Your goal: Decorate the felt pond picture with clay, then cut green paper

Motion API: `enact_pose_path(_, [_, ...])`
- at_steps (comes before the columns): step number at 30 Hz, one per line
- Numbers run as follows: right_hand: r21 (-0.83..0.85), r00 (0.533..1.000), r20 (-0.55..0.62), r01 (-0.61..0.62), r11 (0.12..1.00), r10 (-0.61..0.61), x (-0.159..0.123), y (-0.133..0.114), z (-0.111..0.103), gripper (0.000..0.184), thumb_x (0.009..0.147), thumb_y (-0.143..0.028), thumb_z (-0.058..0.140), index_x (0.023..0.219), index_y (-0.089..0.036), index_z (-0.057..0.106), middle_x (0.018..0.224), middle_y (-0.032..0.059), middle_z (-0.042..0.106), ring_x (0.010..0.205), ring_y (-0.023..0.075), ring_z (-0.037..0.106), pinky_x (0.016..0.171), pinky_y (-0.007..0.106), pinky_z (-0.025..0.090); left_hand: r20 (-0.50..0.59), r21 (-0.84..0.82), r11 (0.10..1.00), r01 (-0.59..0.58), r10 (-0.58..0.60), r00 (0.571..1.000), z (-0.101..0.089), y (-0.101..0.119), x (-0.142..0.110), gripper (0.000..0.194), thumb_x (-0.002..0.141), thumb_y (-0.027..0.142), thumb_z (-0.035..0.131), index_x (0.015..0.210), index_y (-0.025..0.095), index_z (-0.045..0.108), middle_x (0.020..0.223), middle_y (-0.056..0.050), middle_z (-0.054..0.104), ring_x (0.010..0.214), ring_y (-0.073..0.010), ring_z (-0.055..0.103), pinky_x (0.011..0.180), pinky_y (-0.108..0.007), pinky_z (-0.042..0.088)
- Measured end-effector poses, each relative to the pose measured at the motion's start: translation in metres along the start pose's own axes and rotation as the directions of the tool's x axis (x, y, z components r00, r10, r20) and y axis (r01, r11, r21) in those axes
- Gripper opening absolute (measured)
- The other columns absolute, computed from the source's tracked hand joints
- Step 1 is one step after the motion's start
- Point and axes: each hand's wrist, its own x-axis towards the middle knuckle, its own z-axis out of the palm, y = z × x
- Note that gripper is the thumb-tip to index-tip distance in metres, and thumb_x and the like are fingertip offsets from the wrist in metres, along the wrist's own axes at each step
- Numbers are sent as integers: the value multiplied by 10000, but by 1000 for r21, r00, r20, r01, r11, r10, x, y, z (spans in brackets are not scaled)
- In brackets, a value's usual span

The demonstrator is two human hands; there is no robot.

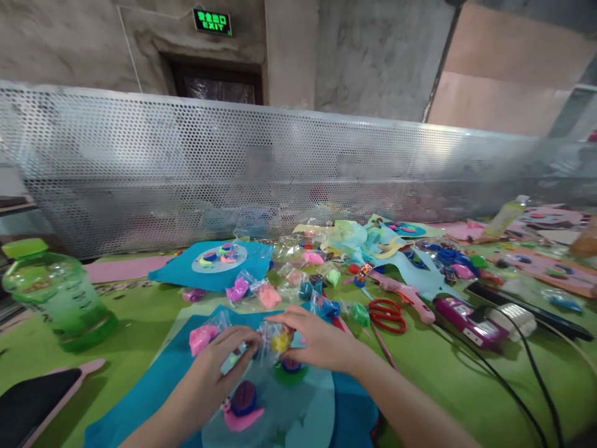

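Observation:
Between my hands is a small clear plastic bag [267, 343] with a lump of yellow modelling clay [280, 342] in it. My left hand [228, 354] pinches the bag from the left, its fingertips curled. On the other side, my right hand [310, 336] closes thumb and fingers around the clay end. Below them lies a light blue paper round [284, 414] on a darker blue sheet [158, 389]. A pink clay snail body [242, 420] with a purple-and-blue shell [244, 398] rests on the round. A second shell on green clay [291, 372] is partly hidden under my right hand.
A green-capped bottle [60, 305] and a phone [37, 398] stand and lie at left. Bagged clay lumps [269, 295], red-handled scissors [388, 315], a pink glue gun [405, 292] and a purple power strip [466, 320] with cables lie beyond and right. A perforated metal barrier [261, 168] runs behind.

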Motion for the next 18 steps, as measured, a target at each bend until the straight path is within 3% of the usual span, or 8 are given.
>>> enact_pose_path(3, [-37,1000,24,5,999,-4,0,1,1,591,759,-152,594,1300,-244,374,1163,79,455,1027,166,479,889,290,393,33,-208,970,129,-125,992,3,-1,2,218,807,272,441,914,260,629,882,-37,681,787,-185,648,630,-254,551])
enact_pose_path(5, [-57,999,45,10,998,-7,0,0,1,589,772,-154,579,1313,-227,360,1177,96,447,1082,183,453,887,292,394,70,-247,955,166,-153,986,6,-4,2,218,797,293,463,910,262,646,903,-45,681,817,-201,646,654,-273,551])
enact_pose_path(12, [-44,997,48,57,997,-55,1,-1,-1,600,766,-119,568,1321,-186,352,1143,108,451,1105,185,431,891,283,393,35,-179,967,182,-179,983,6,-11,0,186,743,318,524,763,256,699,855,-53,670,776,-208,638,657,-251,525])
enact_pose_path(18, [47,999,-24,28,998,-27,1,1,0,581,759,-139,588,1295,-230,385,997,50,468,893,138,496,852,275,415,113,-114,980,161,-148,982,-7,3,0,275,818,289,386,736,229,642,778,-43,605,671,-166,589,547,-228,481])
